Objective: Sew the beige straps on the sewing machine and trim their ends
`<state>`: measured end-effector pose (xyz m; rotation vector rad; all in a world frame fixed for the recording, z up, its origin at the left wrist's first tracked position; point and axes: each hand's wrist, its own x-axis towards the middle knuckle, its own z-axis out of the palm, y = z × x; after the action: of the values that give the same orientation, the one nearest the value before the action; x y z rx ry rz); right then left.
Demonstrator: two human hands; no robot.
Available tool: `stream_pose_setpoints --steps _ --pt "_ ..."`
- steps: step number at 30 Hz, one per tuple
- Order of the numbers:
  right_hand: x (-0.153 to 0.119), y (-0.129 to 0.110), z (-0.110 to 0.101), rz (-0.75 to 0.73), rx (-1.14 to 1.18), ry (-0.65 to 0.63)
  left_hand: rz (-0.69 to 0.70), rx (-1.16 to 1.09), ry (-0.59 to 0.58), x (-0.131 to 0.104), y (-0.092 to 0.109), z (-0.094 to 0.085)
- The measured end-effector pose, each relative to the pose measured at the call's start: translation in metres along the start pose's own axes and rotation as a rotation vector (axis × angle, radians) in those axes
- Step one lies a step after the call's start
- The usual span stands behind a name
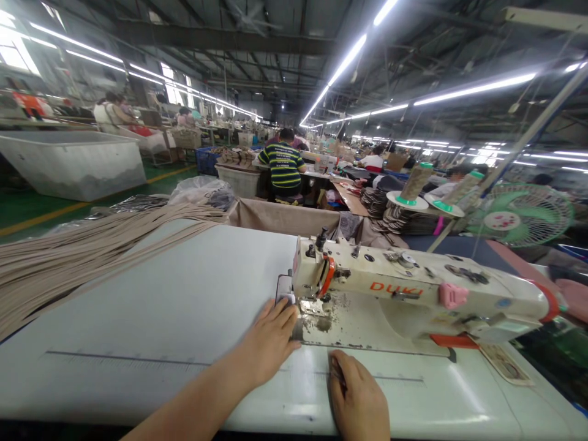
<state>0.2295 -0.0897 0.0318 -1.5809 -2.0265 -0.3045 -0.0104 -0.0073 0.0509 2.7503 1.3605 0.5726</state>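
A cream sewing machine (358, 275) with orange trim stands on the pale green table (184, 306). My left hand (274, 334) lies palm down left of the needle plate (313, 307), its fingers stretched out. The fingertips touch the lower end of a small dark-edged flat piece (283, 286) beside the machine head. My right hand (356, 392) rests near the table's front edge, below the machine bed, with its fingers curled inward. Whatever the curled fingers may hold is hidden in shadow.
Long beige strips (92, 257) spread over the table's left side. Behind the table is a beige cloth-lined bin (285, 217). A green fan (519, 214) and thread cones (416, 184) stand at the right. A person in a striped shirt (282, 165) sits further back.
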Motion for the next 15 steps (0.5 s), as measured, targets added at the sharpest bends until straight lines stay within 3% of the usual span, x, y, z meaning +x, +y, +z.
stream_pose_setpoints --steps 15 --pt "0.0004 -0.0025 -0.0004 0.000 -0.021 0.029 -0.047 -0.028 -0.021 0.0097 -0.0022 -0.0047"
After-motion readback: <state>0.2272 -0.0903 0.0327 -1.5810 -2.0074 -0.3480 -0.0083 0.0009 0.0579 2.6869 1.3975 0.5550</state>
